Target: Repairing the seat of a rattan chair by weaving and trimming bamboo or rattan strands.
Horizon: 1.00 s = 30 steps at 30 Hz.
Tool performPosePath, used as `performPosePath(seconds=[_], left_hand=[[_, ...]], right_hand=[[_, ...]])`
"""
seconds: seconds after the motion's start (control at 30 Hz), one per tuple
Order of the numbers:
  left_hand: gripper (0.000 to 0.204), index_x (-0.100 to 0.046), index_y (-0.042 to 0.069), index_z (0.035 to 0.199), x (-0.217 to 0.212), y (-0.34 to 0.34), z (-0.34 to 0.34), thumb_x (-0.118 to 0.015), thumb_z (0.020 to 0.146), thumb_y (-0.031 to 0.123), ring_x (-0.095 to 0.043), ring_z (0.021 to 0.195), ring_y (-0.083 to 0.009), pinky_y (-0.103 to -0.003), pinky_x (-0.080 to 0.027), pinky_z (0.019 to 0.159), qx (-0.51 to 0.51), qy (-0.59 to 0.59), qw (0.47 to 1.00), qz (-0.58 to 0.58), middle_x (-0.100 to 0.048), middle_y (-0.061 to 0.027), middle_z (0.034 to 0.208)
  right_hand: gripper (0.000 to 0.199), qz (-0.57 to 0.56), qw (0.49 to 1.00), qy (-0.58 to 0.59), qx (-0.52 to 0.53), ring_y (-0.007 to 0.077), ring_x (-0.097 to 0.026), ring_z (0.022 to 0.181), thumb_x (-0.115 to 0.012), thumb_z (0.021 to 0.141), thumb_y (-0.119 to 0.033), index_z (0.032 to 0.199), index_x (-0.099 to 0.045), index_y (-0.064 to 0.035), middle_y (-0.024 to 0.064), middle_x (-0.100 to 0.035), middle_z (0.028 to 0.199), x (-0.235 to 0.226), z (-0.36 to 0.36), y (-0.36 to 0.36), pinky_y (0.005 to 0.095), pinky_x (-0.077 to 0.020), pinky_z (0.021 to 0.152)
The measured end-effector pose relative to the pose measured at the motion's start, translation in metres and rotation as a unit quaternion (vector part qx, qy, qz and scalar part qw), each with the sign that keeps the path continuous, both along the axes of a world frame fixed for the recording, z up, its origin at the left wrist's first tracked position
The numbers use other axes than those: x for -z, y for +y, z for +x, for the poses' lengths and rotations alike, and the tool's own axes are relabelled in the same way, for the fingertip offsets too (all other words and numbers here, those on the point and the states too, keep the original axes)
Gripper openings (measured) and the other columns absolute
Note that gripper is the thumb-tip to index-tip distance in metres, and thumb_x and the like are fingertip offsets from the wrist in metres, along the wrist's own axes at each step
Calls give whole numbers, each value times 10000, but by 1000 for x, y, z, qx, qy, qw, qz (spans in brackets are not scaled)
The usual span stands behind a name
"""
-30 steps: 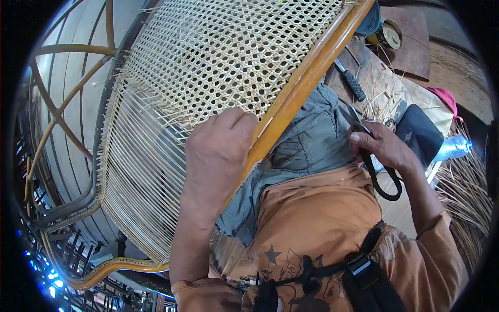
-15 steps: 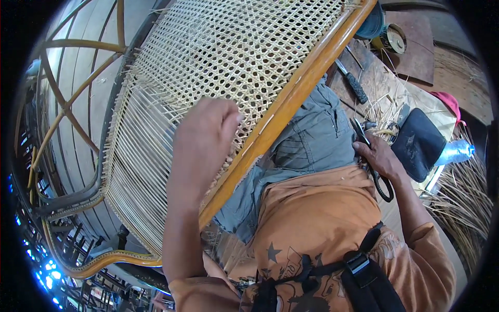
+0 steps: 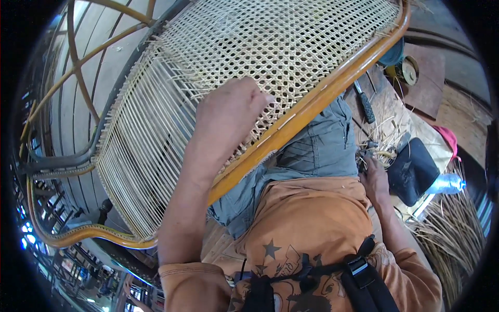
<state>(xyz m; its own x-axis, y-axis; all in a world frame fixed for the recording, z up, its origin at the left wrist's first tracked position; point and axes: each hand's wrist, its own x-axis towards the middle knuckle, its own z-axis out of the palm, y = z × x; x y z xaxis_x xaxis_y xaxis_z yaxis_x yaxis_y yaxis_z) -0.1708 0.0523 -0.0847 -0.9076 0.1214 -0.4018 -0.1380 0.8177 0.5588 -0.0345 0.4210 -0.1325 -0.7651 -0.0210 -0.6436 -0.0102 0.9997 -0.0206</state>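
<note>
Head view, looking down at the lap. Woven cane panel (image 3: 270,47) of a chair frame tilted across the knees; open lattice weave on the upper part, plain parallel strands (image 3: 140,171) on the lower left part, not yet crossed. Orange-varnished frame rail (image 3: 312,106) runs diagonally from upper right to lower left along the panel's edge, and curves round again at lower left.

Left hand (image 3: 228,112) rests on the weave just above the rail, near the boundary of lattice and plain strands. Fingers curled together, tips pressed to the cane at the right side of the hand; whether they pinch a single strand cannot be told.

Right hand (image 3: 373,177) down at the person's right side, beside the thigh in grey shorts (image 3: 317,148), well apart from the panel. It lies at a tangle of loose cane strips (image 3: 382,151) and touches them; fingers bent, but what they close on is hidden by the strips and the hand's own back.

Just right of that hand: dark pouch (image 3: 413,171), then a clear plastic bottle (image 3: 447,183). Dark-handled tool (image 3: 365,104) on the wooden floor (image 3: 426,88) beyond the knee. Bundle of dry cane (image 3: 452,234) at far right. Orange shirt (image 3: 312,223) and black strap (image 3: 364,275) in the foreground.
</note>
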Motion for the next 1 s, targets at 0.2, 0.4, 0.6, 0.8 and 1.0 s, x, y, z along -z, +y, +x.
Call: performPosePath(seconds=[0.2,0.4,0.6,0.8,1.0], left_hand=[[106,-599,27,857,7,-1,33,-584,820,125,-557,767,-301,-386,-443,720,-52,160,985,38,-581,-125,818],[74,-606,50,842,6,0,33,-589,795,104,-564,811,-292,-398,-449,758,-7,200,976,82,-584,-98,817],[106,-598,15,880,10,-5,21,-586,786,60,-582,763,-230,-332,-461,701,28,86,988,123,-579,-112,788],[109,-614,23,890,12,-8,17,-587,789,53,-577,765,-201,-331,-465,713,68,35,986,151,-587,-86,777],[113,-625,25,894,14,-12,18,-606,791,66,-564,770,-177,-307,-462,719,75,24,982,174,-579,-60,786]], right_hand=[[171,-318,936,132,73,189,-609,785,-623,830,-92,977,-592,-10,104,-619,874,-55,-94,-60,295,-479,719],[239,-207,942,249,84,274,-594,822,-636,821,-127,1005,-559,4,158,-594,884,14,-114,-26,337,-467,753],[408,-195,953,182,146,355,-574,908,-685,762,-122,1108,-510,6,211,-595,965,70,-100,16,394,-449,790],[327,-202,960,70,183,227,-509,742,-529,790,-118,1093,-474,-5,116,-531,796,28,-95,36,332,-436,722],[361,-218,964,-52,144,272,-582,763,-566,820,-206,1114,-499,-7,172,-586,835,-93,-103,-68,353,-448,707]])
